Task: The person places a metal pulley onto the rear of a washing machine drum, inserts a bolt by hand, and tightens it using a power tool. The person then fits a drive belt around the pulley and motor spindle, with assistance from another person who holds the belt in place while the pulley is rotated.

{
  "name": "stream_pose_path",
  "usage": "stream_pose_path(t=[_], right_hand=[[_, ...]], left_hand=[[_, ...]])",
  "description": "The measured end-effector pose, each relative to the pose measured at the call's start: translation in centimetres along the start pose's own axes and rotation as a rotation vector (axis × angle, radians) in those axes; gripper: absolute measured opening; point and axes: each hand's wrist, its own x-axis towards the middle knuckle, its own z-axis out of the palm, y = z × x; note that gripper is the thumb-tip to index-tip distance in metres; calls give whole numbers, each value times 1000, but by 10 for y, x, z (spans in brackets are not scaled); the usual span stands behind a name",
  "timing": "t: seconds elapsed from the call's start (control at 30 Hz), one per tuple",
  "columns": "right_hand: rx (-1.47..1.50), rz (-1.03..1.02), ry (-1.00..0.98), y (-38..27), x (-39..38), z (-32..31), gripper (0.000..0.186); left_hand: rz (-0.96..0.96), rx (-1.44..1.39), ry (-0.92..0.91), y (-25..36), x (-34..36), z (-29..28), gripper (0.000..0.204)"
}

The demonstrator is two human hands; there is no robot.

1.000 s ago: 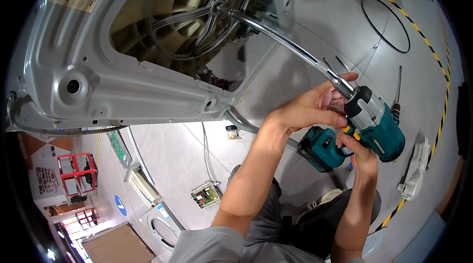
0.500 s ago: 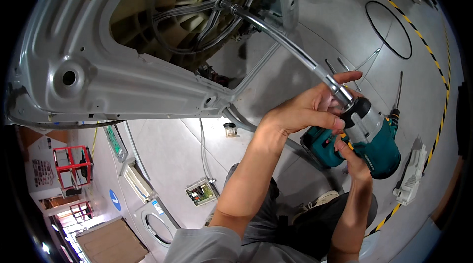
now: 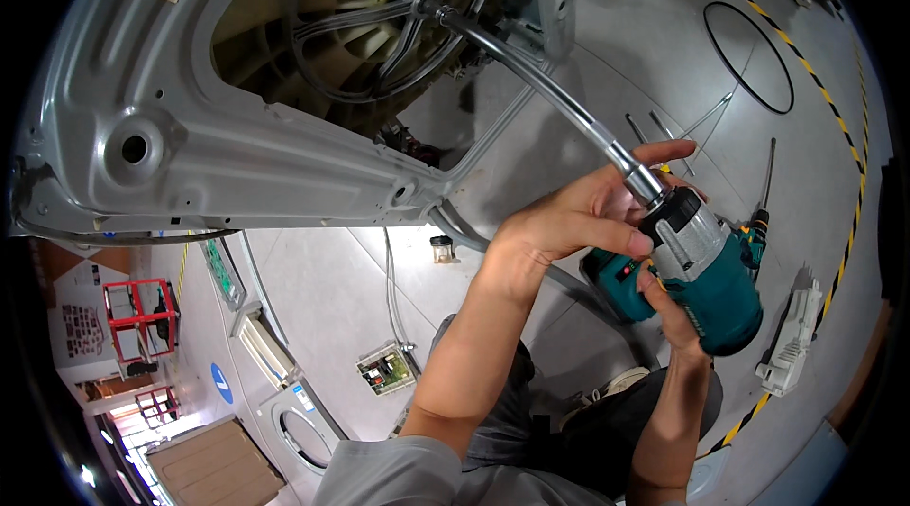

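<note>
My left hand (image 3: 611, 217) is closed on the front end of a teal cordless impact wrench (image 3: 720, 288), beside its socket fitting, with the index finger stretched upward. My right hand (image 3: 668, 312) grips the wrench's handle, thumb at its yellow trigger area. A long chrome extension bar (image 3: 545, 84) runs from the wrench to the hub of a spoked pulley (image 3: 427, 6). The pulley sits on a plastic drum (image 3: 246, 51) inside a grey sheet-metal appliance frame (image 3: 95, 108). The battery (image 3: 611, 283) is partly hidden behind my left forearm and the wrench.
On the tiled floor lie a black belt loop (image 3: 749, 56), a long screwdriver (image 3: 761, 222), a white plastic part (image 3: 791, 340), a circuit board (image 3: 387, 373), a jar (image 3: 442, 250) and a door panel (image 3: 303, 435). Yellow-black tape (image 3: 844, 117) curves rightward. A red rack (image 3: 142, 316) stands at the left.
The wrench has shifted a little left and downward and rotated, with both my hands moving along on it. The extension bar's lower end has moved left and down slightly. The view shifted slightly.
</note>
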Motion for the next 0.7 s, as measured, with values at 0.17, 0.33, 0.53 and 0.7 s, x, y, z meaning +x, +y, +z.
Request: stream_pose_path(t=[0.17,0.33,0.53,0.7], right_hand=[[-172,-54,57,2,-2,-1,49],[-110,-68,101,-4,2,6,47],[-76,-25,89,-5,0,6,45],[-341,-259,42,11,-3,-1,32]], left_hand=[[20,-18,45,5,-1,6,117],[7,-23,65,3,-2,2,117],[18,-25,64,2,-1,3,117],[26,40,79,5,-1,3,118]])
